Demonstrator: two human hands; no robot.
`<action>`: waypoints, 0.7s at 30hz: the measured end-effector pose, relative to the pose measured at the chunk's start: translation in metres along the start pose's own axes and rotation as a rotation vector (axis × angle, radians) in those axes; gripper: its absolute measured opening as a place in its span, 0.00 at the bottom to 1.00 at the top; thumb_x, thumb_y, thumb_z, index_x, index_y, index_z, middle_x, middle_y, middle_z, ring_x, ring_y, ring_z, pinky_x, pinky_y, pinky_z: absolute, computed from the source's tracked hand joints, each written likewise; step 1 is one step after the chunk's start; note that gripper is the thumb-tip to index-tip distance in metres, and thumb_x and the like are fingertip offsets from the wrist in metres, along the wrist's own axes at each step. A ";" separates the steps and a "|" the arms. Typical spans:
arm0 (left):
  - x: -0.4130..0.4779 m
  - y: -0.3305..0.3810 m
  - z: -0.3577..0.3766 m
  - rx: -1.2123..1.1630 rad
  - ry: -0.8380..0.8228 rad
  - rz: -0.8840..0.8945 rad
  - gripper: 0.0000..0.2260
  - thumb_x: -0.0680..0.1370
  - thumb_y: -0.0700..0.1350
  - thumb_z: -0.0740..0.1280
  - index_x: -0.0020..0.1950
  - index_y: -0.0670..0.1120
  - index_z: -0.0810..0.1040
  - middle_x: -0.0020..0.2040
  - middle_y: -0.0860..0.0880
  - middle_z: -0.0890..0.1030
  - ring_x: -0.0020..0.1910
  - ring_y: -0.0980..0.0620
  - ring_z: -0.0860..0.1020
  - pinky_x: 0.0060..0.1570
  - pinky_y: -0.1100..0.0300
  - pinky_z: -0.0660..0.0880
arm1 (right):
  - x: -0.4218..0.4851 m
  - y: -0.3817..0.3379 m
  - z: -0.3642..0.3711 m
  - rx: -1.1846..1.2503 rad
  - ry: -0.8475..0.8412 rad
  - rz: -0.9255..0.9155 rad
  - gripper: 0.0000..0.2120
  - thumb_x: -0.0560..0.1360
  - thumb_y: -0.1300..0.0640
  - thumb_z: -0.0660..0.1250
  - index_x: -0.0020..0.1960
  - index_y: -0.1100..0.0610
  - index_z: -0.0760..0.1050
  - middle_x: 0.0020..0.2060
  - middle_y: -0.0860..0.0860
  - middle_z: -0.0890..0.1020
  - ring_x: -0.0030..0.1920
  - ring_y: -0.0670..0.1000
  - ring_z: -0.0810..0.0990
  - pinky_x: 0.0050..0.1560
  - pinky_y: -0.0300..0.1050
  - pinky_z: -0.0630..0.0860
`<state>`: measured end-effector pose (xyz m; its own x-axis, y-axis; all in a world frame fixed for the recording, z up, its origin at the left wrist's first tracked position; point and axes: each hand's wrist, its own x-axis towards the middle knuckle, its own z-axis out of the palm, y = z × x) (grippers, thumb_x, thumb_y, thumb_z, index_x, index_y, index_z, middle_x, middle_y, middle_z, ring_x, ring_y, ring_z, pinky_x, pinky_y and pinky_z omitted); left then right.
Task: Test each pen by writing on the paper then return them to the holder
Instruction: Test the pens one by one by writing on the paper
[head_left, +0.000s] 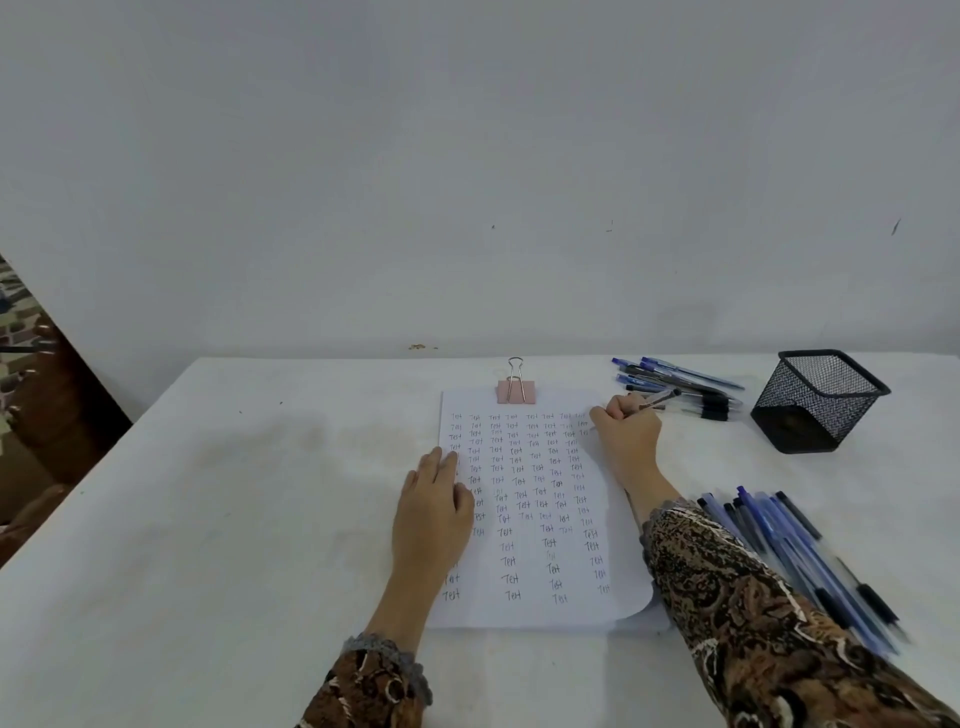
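Observation:
A white paper stack (540, 613) lies on the table, covered with rows of handwritten "Test" words. My left hand (434, 504) presses flat on the sheet's left edge. My right hand (626, 426) grips a dark pen (660, 399) at the paper's upper right, its tip near the top rows. The black mesh holder (815, 397) stands tilted at the far right with no pens visible inside. One group of several pens (685, 382) lies beyond my right hand. Another pile of blue and black pens (800, 561) lies by my right sleeve.
A pink binder clip (516, 391) clamps the top of the paper. The white table (234, 493) meets a plain wall at its far edge. Dark wooden furniture (47, 395) stands past the table's left edge.

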<state>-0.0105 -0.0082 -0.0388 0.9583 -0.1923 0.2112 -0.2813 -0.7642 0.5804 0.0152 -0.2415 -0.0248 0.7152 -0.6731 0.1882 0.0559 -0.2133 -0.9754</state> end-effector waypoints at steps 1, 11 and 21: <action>0.000 0.000 0.000 0.000 0.000 0.000 0.19 0.79 0.41 0.56 0.71 0.43 0.66 0.73 0.46 0.63 0.72 0.48 0.61 0.71 0.59 0.55 | 0.001 0.000 0.000 0.000 -0.016 0.008 0.23 0.67 0.74 0.62 0.28 0.54 0.54 0.24 0.47 0.59 0.27 0.43 0.57 0.40 0.38 0.60; -0.001 0.002 -0.001 -0.001 0.000 0.001 0.19 0.79 0.41 0.57 0.70 0.42 0.67 0.72 0.45 0.65 0.71 0.47 0.62 0.71 0.57 0.56 | -0.001 -0.002 -0.002 0.010 -0.021 0.029 0.23 0.68 0.74 0.61 0.28 0.54 0.54 0.23 0.45 0.59 0.28 0.45 0.56 0.34 0.34 0.59; -0.002 0.000 0.001 0.015 0.011 -0.016 0.24 0.74 0.47 0.51 0.67 0.41 0.71 0.70 0.44 0.69 0.67 0.45 0.68 0.68 0.55 0.61 | -0.008 -0.017 -0.023 0.652 -0.084 0.496 0.17 0.80 0.40 0.48 0.43 0.52 0.64 0.17 0.47 0.66 0.15 0.45 0.59 0.20 0.29 0.55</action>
<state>-0.0124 -0.0088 -0.0396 0.9621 -0.1732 0.2105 -0.2649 -0.7762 0.5722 -0.0072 -0.2489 -0.0066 0.8116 -0.5200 -0.2664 0.0941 0.5664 -0.8187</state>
